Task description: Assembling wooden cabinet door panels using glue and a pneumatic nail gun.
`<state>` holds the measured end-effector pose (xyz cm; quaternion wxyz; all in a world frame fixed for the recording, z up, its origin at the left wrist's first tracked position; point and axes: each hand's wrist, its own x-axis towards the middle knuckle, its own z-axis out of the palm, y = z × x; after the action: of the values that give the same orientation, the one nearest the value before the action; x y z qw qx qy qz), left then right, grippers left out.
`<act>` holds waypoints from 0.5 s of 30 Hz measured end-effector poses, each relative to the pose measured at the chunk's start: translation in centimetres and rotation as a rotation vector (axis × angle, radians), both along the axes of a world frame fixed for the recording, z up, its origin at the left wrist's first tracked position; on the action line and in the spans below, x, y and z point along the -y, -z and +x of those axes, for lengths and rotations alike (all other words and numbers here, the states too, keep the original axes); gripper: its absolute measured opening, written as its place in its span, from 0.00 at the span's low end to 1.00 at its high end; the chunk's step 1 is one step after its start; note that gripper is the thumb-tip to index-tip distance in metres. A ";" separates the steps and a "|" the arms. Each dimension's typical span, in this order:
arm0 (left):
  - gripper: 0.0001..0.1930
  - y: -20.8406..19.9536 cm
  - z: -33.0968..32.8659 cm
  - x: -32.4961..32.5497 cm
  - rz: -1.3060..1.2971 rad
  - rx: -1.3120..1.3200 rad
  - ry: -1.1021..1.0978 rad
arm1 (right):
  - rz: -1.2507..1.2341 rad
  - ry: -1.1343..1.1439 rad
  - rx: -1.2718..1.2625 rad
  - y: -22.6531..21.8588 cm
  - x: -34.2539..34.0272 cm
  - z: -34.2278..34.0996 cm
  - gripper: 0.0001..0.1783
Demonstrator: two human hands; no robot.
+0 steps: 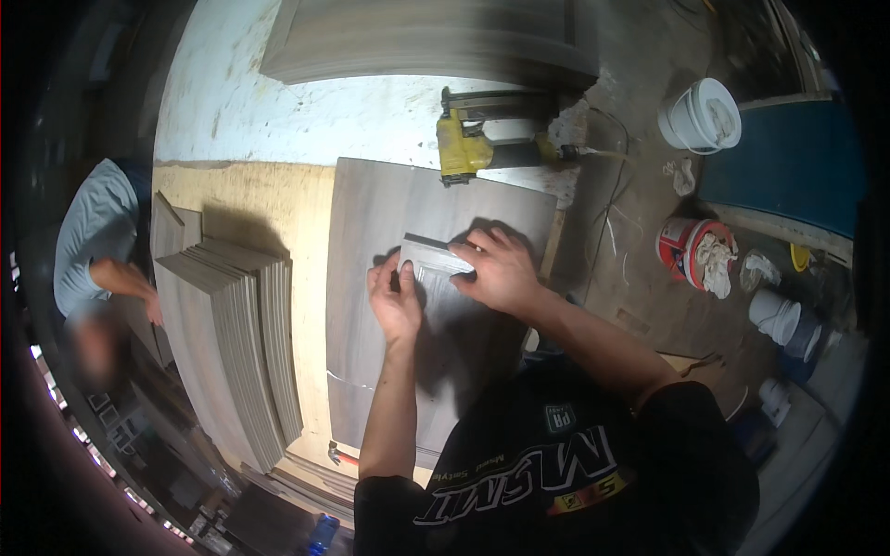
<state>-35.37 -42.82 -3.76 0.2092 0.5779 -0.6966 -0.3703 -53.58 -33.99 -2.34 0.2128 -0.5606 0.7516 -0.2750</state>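
A short silvery bundle that looks like nail strips (pixel 434 253) is held in front of me, above a grey wood-grain panel (pixel 371 232). My left hand (pixel 395 298) pinches its left end between thumb and fingers. The other end is gripped by my right hand (pixel 503 271), whose fingers curl around it and hide part of it. Just beyond my hands, a yellow and black nail gun (pixel 464 148) lies on its side across the panel's far edge, with a hose leading off to the right.
To the left stands a stack of grey panels (pixel 222 343); a person (pixel 107 232) bends beside it. A framed panel (pixel 426 42) lies at the far end. Past the table's right side are a white bucket (pixel 695 120) and a red bucket (pixel 683 248). A hammer (pixel 343 454) rests near my left forearm.
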 end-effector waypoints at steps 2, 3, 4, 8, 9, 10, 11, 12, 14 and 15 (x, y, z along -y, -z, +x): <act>0.14 0.2 0.1 0.1 -0.020 -0.004 0.025 | 0.020 0.018 0.003 0.1 -0.1 0.1 0.26; 0.14 0.1 0.0 0.2 -0.039 -0.008 0.039 | 0.039 0.003 0.001 0.2 0.0 0.1 0.26; 0.14 0.0 -0.1 0.2 -0.037 -0.012 0.054 | 0.059 -0.011 -0.001 0.2 -0.1 -0.1 0.26; 0.15 -0.5 -1.6 0.9 0.005 -0.023 0.024 | 0.003 0.000 0.062 -0.6 -1.5 -1.8 0.24; 0.16 -0.7 -2.0 1.2 0.032 -0.052 -0.027 | -0.031 0.161 0.236 -1.9 -2.4 -2.5 0.22; 0.17 -0.6 -2.3 1.3 0.061 -0.080 -0.081 | -0.064 0.321 0.409 -3.0 -3.7 -3.3 0.20; 0.16 -0.2 -2.5 1.6 0.086 -0.072 -0.093 | -0.052 0.433 0.442 -3.5 -5.5 -4.3 0.16; 0.16 0.0 -2.2 1.6 0.093 -0.071 -0.090 | 0.060 0.503 0.471 -3.5 -7.7 -5.1 0.15; 0.16 0.9 -2.1 1.9 0.035 0.043 -0.029 | 0.333 0.448 0.354 -2.6 -11.6 -5.7 0.18; 0.16 1.4 -1.9 2.0 0.053 0.014 -0.074 | 0.335 0.464 0.353 -3.0 -12.3 -5.2 0.18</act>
<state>-37.24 -44.83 -5.13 0.2022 0.6113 -0.6661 -0.3765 -58.73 -21.72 0.63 0.3605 -0.2756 0.8454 -0.2818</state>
